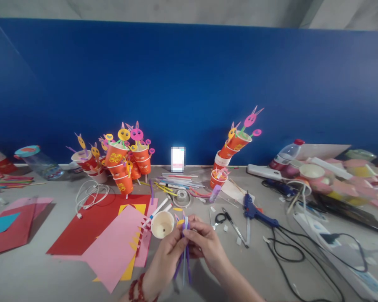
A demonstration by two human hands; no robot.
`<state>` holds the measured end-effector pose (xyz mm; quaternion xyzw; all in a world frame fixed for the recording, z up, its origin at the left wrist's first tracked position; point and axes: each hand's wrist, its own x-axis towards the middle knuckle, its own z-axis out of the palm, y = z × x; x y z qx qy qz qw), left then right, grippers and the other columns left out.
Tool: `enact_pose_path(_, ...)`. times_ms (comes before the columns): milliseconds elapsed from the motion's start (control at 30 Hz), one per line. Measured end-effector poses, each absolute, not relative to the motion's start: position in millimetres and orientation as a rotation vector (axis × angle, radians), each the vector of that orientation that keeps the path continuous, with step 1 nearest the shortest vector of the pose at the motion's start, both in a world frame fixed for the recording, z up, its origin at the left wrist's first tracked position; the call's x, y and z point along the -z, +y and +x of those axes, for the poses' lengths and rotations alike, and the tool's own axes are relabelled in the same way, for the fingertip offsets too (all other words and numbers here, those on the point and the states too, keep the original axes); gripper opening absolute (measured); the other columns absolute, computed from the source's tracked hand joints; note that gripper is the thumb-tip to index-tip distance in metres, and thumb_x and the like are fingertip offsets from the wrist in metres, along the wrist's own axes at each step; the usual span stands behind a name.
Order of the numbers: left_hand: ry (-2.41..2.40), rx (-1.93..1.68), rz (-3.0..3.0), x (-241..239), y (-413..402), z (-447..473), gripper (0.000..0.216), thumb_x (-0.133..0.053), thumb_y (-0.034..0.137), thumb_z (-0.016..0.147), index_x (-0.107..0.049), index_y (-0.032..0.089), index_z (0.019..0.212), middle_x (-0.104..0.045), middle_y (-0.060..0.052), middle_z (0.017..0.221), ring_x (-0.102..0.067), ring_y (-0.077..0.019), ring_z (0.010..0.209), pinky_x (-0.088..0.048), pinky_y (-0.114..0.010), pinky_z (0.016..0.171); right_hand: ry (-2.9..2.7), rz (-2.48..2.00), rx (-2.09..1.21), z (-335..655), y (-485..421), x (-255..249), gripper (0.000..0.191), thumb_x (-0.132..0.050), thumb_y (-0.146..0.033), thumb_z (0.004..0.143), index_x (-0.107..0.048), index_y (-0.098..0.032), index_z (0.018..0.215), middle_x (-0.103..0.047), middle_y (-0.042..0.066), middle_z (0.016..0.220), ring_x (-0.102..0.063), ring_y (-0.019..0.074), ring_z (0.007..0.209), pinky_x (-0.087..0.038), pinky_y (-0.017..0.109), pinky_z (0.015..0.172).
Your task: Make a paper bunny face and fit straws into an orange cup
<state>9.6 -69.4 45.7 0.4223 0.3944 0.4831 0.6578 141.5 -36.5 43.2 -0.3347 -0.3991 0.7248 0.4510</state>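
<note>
My left hand (167, 253) and my right hand (204, 242) meet over the grey table near its front edge. Both pinch a small bundle of purple straws (185, 251) with little paper ears at the top; the straws stand nearly upright between my fingers. A red bead bracelet (137, 288) circles my left wrist. Just behind my left hand sits an open paper cup (162, 224) on its base. A white marker (157, 209) lies beside the cup.
Red, pink and yellow paper sheets (113, 235) lie at the left. Stacked orange cups with rabbit toppers (122, 161) stand at the back. Scissors (228, 220), a blue glue gun (255, 209) with black cable, a tape roll (182, 196) and a power strip (330, 247) lie at the right.
</note>
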Motion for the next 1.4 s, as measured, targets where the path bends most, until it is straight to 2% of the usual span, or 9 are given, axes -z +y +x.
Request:
enact_pose_path(167, 0.855, -1.09, 1.015, -48, -72, 13, 0.031, -0.056, 0.045, 0.094, -0.066, 0.015, 0.097, -0.071, -0.005, 0.076, -0.067, -0.0179, 0.065, -0.049, -0.025, 0.058, -1.093, -0.797, -1.758, 142, -42, -35, 0.027, -0.076, -0.042, 0.08, -0.073, -0.015, 0.078, -0.05, 0.0, 0.095, -0.041, -0.0013, 0.033, -0.034, 0.018, 0.027)
enact_pose_path(267, 0.801, -1.079, 0.962, -50, -76, 12, 0.028, -0.057, 0.043, 0.094, -0.062, 0.016, 0.091, -0.068, -0.002, 0.067, -0.062, -0.0137, 0.052, -0.047, -0.024, 0.054, -1.305, -0.723, -1.652, 150, -32, -36, 0.034, -0.067, -0.051, 0.086, -0.076, -0.017, 0.088, -0.056, 0.007, 0.101, -0.057, 0.0086, 0.05, -0.044, 0.023, 0.04)
enact_pose_path(333, 0.771, -1.091, 0.899, -53, -78, 8, 0.027, -0.058, 0.043, 0.093, -0.059, 0.016, 0.089, -0.067, -0.001, 0.067, -0.06, -0.0121, 0.05, -0.049, -0.025, 0.057, -1.5, -0.711, -1.443, 157, -14, -38, 0.046, -0.054, -0.058, 0.092, -0.076, -0.019, 0.101, -0.061, 0.012, 0.108, -0.062, 0.0179, 0.071, -0.052, 0.03, 0.058)
enact_pose_path(433, 0.762, -1.151, 0.831, -56, -80, 0, 0.027, -0.061, 0.043, 0.092, -0.06, 0.016, 0.09, -0.065, -0.001, 0.069, -0.057, -0.0102, 0.051, -0.052, -0.028, 0.064, -1.985, -1.089, -0.874, 161, 27, -37, 0.045, -0.03, -0.045, 0.102, -0.064, -0.023, 0.122, -0.062, 0.01, 0.116, -0.061, 0.0175, 0.076, -0.052, 0.031, 0.07)
enact_pose_path(533, 0.769, -1.206, 0.822, -57, -82, -10, 0.025, -0.06, 0.041, 0.093, -0.062, 0.016, 0.094, -0.064, 0.0, 0.07, -0.056, -0.0092, 0.051, -0.052, -0.027, 0.066, -2.122, -1.262, -0.699, 152, 64, -26, 0.028, -0.054, -0.03, 0.093, -0.063, -0.02, 0.118, -0.059, 0.012, 0.124, -0.06, 0.0193, 0.083, -0.049, 0.034, 0.08)
enact_pose_path(700, 0.833, -1.263, 0.865, -56, -84, -25, 0.029, -0.06, 0.044, 0.093, -0.064, 0.015, 0.096, -0.067, -0.003, 0.071, -0.059, -0.0114, 0.054, -0.048, -0.024, 0.059, -2.251, -1.417, -0.565, 130, 87, -6, 0.012, -0.063, -0.012, 0.081, -0.066, -0.017, 0.092, -0.061, 0.013, 0.116, -0.06, 0.0259, 0.097, -0.046, 0.03, 0.076)
enact_pose_path(1000, 0.888, -1.359, 0.756, -58, -81, -33, 0.031, -0.07, 0.046, 0.085, -0.066, 0.016, 0.09, -0.067, -0.001, 0.068, -0.053, -0.0099, 0.048, -0.051, -0.027, 0.061, -2.027, -1.229, -0.766, 144, 93, -8, 0.002, -0.064, -0.02, 0.081, -0.063, -0.019, 0.079, -0.06, 0.002, 0.095, -0.054, 0.0158, 0.073, -0.04, 0.027, 0.069)
enact_pose_path(1200, 0.875, -1.361, 0.812, -65, -76, -41, 0.028, -0.066, 0.045, 0.087, -0.066, 0.016, 0.089, -0.068, -0.002, 0.069, -0.052, -0.0098, 0.049, -0.05, -0.027, 0.062, -1.645, -1.019, -1.1, 153, 88, -28, 0.022, -0.073, -0.038, 0.077, -0.063, -0.018, 0.076, -0.056, 0.0, 0.08, -0.047, 0.0137, 0.066, -0.039, 0.025, 0.06)
enact_pose_path(1400, 0.88, -1.293, 0.937, -68, -74, -44, 0.027, -0.059, 0.043, 0.093, -0.065, 0.017, 0.093, -0.072, -0.007, 0.087, -0.056, -0.0114, 0.053, -0.052, -0.031, 0.069, -1.271, -0.845, -1.498, 168, 37, -56, 0.038, -0.065, -0.057, 0.082, -0.059, -0.019, 0.081, -0.045, -0.004, 0.063, -0.038, 0.01, 0.051, -0.033, 0.022, 0.047)
